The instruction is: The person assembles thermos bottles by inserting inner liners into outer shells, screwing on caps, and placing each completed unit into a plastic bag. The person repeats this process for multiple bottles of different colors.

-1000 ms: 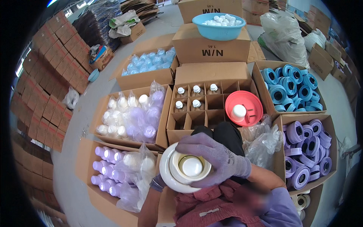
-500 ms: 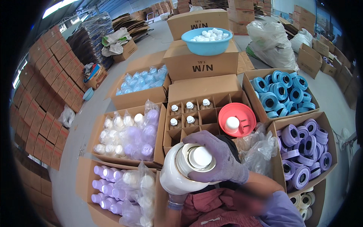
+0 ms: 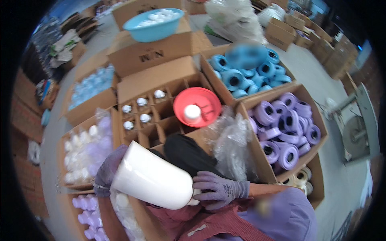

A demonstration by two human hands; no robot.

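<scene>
A large glossy white flask (image 3: pixel 155 176) lies tilted across my lap, its broad end up to the left and its narrow neck down to the right. My left hand (image 3: pixel 107 168), in a purple-grey glove, supports the broad end; its fingers are partly hidden behind the flask. My right hand (image 3: pixel 215 188), gloved alike, has its fingers closed on the neck. Beyond the flask stands a divided carton (image 3: pixel 152 134) with several white-capped bottles (image 3: pixel 141 102) in its cells. A red bowl (image 3: pixel 209 94) on that carton holds a white cap (image 3: pixel 192 112) and small dark-looking pieces.
On the right are cartons of blue ring-shaped parts (image 3: pixel 234 80) and purple ones (image 3: pixel 288 156). Crumpled clear plastic (image 3: pixel 233 146) lies beside the red bowl. Bagged white and purple cups (image 3: pixel 86 148) fill a left carton. A blue basin (image 3: pixel 150 33) of white pieces stands at the back.
The flask has been turned from neck-up onto its side, neck to the right. My right hand has shifted to the right along with it. My view has swung to the right.
</scene>
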